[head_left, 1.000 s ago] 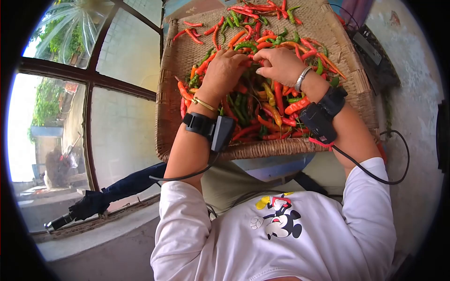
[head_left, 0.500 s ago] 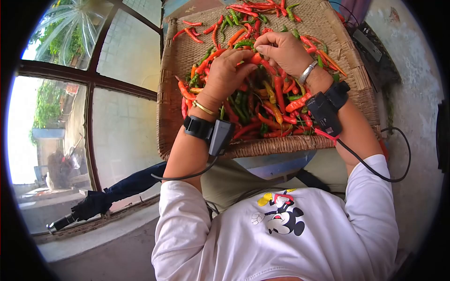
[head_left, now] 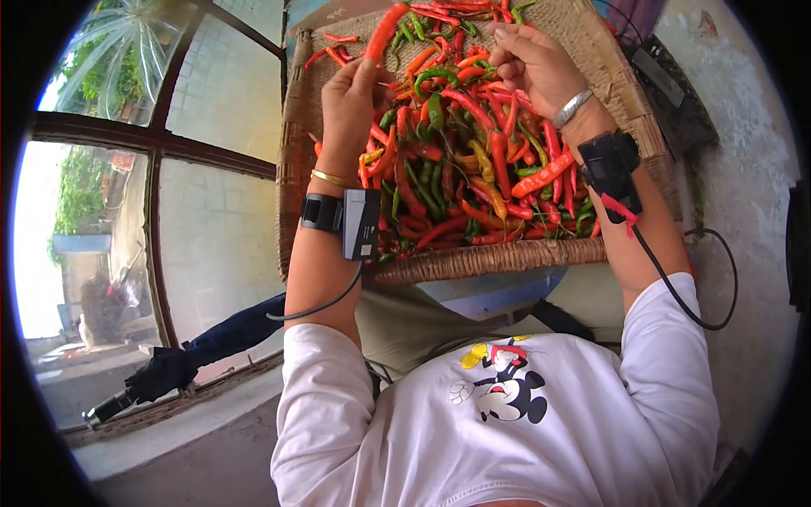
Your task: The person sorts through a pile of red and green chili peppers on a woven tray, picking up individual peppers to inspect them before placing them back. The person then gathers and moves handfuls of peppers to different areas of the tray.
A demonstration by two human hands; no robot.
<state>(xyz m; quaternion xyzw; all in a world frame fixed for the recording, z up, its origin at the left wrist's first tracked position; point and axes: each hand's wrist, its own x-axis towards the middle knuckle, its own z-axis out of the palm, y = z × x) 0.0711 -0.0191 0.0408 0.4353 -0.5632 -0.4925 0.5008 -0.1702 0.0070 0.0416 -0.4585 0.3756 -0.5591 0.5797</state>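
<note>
My left hand (head_left: 349, 100) is closed round the lower end of a long red chili pepper (head_left: 386, 32), which points up and to the right above the far left of the woven tray (head_left: 481, 264). Over the tray's far right, my right hand (head_left: 543, 74) is closed with thumb and fingertips together; whatever is between them is too small to make out. Below and between both hands lies a heap of chili peppers (head_left: 500, 165), mostly red, with green, orange and yellowish ones mixed in. Smaller groups of peppers lie toward the tray's far edge.
A window with a dark frame (head_left: 158, 139) stands on the left, and a folded dark umbrella (head_left: 241, 328) leans along its sill. Right of the tray are a black bag (head_left: 667, 89) and a pale wall (head_left: 743, 127). Black cables (head_left: 735, 279) run from my wrist devices.
My hands were close together over the heap and have moved apart. The left has gone left, lifting the red chili pepper; the right has moved up and slightly right.
</note>
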